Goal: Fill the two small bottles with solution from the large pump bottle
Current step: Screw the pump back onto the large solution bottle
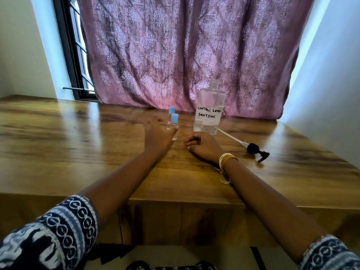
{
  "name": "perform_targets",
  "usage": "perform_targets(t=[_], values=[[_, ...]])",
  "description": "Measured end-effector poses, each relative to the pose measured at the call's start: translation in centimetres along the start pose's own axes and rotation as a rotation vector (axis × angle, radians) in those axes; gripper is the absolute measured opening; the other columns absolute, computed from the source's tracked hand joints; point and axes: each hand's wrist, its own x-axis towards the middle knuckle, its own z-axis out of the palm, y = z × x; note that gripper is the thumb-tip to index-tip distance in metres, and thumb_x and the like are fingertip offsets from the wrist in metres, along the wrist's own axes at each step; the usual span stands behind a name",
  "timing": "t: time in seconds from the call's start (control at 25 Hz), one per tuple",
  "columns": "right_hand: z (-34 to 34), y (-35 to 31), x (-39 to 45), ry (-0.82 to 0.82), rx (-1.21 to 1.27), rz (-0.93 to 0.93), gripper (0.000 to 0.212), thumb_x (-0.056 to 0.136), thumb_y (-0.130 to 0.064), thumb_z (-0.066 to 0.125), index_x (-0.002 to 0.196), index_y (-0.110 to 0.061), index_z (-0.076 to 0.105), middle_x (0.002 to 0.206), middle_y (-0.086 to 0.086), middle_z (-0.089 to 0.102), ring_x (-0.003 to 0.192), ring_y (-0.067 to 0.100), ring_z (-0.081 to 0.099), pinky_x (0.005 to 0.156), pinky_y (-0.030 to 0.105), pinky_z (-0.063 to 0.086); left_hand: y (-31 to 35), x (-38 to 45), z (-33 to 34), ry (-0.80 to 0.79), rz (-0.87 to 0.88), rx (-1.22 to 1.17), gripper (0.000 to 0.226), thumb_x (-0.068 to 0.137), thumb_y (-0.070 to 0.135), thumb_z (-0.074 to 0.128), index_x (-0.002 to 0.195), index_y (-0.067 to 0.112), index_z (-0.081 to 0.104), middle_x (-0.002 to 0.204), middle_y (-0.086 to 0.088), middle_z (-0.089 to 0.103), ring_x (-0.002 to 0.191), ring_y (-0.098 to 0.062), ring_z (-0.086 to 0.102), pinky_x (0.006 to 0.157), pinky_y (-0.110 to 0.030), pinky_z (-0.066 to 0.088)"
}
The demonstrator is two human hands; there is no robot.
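**Status: pump removed; both small bottles still capped**

Patterned sleeves (58,236) frame the bottom edge of the head view; both forearms extend over the wooden table (78,152); the left hand (157,137) reaches toward the near small bottle (174,125), fingers extended and loosely spread, blurred, so contact with the bottle cannot be confirmed; the right hand (202,145) rests on the table with fingers curled inward, apparently holding nothing.

Near small bottle and far small bottle (171,114) stand upright, touching or just apart, left of the large bottle (209,112); each carries its blue cap. Large bottle stands open-necked, labelled as contact lens solution, liquid visible low in the body; the pump head (253,149) lies on the table to its right.

Judged progress: opening of the source is complete; uncapping, filling and recapping of both small bottles appear to remain.
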Motion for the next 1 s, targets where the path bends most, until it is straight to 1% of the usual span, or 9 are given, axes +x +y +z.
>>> perform_targets(t=[0.04,0.12,0.24,0.36,0.48,0.6,0.72,0.88,1.0], values=[[-0.3,0.0,-0.3,0.015,-0.035,0.006,0.022,0.08,0.001,0.06,0.099,-0.006,0.07,0.1,0.007,0.072,0.097,0.02,0.067,0.085,0.028,0.053,0.7,-0.9,0.2,0.046,0.001,-0.002,0.043,0.076,0.029,0.076,0.11,0.014,0.055,0.111,0.0,0.045,0.092,-0.015,0.047,0.07,-0.023,0.037],[-1.3,0.3,-1.4,0.114,-0.095,0.036,0.017,0.08,-0.005,0.062,0.092,-0.012,0.071,0.096,0.003,0.07,0.094,0.018,0.063,0.08,0.024,0.046,2.1,-2.4,0.9,0.053,0.044,-0.027,0.026,0.08,0.02,0.069,0.103,0.015,0.057,0.109,-0.002,0.049,0.09,-0.016,0.049,0.068,-0.023,0.037],[-3.2,0.8,-3.6,0.329,-0.197,0.147,0.016,0.075,-0.008,0.057,0.085,-0.017,0.066,0.098,0.008,0.067,0.091,0.024,0.062,0.079,0.032,0.051,3.7,-4.0,2.6,-0.112,0.079,-0.104,0.012,0.08,0.012,0.065,0.088,0.017,0.057,0.092,-0.007,0.062,0.08,-0.019,0.057,0.067,-0.029,0.045],[-5.4,0.8,-5.3,0.485,-0.559,0.264,0.034,0.078,-0.009,0.058,0.112,-0.008,0.057,0.123,0.016,0.051,0.102,0.035,0.059,0.086,0.039,0.049,3.8,-4.9,4.5,-0.258,0.029,-0.082,0.016,0.078,0.015,0.068,0.086,0.02,0.055,0.095,-0.011,0.067,0.082,-0.024,0.065,0.073,-0.036,0.055],[-7.4,1.3,-6.0,0.544,-0.709,0.422,0.038,0.088,-0.02,0.055,0.121,-0.003,0.049,0.123,0.019,0.055,0.107,0.039,0.06,0.086,0.041,0.05,3.5,-5.1,5.2,-0.302,0.029,-0.031,0.026,0.074,0.018,0.068,0.098,0.017,0.058,0.097,-0.012,0.067,0.082,-0.027,0.066,0.072,-0.039,0.056],[-8.4,2.6,-5.8,0.407,-0.732,0.532,0.031,0.092,-0.028,0.053,0.113,-0.008,0.062,0.118,0.015,0.065,0.108,0.036,0.062,0.086,0.038,0.05,3.6,-5.0,5.1,-0.276,0.036,-0.047,0.024,0.076,0.014,0.066,0.098,0.016,0.056,0.101,-0.012,0.064,0.083,-0.025,0.064,0.071,-0.035,0.053],[-8.6,3.3,-5.5,0.383,-0.732,0.564,0.025,0.091,-0.021,0.055,0.112,-0.009,0.064,0.115,0.014,0.066,0.107,0.034,0.063,0.085,0.037,0.051,3.5,-5.3,4.9,-0.261,0.062,-0.048,0.024,0.079,0.013,0.066,0.098,0.018,0.053,0.106,-0.011,0.06,0.085,-0.023,0.061,0.072,-0.033,0.051],[-9.4,3.4,-4.7,0.515,-0.624,0.508,0.025,0.093,-0.016,0.053,0.112,-0.004,0.063,0.115,0.019,0.066,0.107,0.038,0.062,0.087,0.04,0.051,4.8,-4.2,4.2,-0.273,0.145,-0.042,0.032,0.084,0.013,0.066,0.112,0.008,0.052,0.104,-0.004,0.056,0.089,-0.02,0.057,0.066,-0.025,0.045],[-10.8,3.7,-3.8,0.658,-0.387,0.469,0.025,0.088,-0.014,0.057,0.109,0.0,0.064,0.111,0.023,0.067,0.104,0.04,0.063,0.086,0.039,0.051,7.3,-1.1,3.5,-0.239,0.197,-0.051,0.033,0.083,0.012,0.067,0.111,0.006,0.051,0.106,-0.009,0.057,0.09,-0.021,0.056,0.061,-0.017,0.039]])
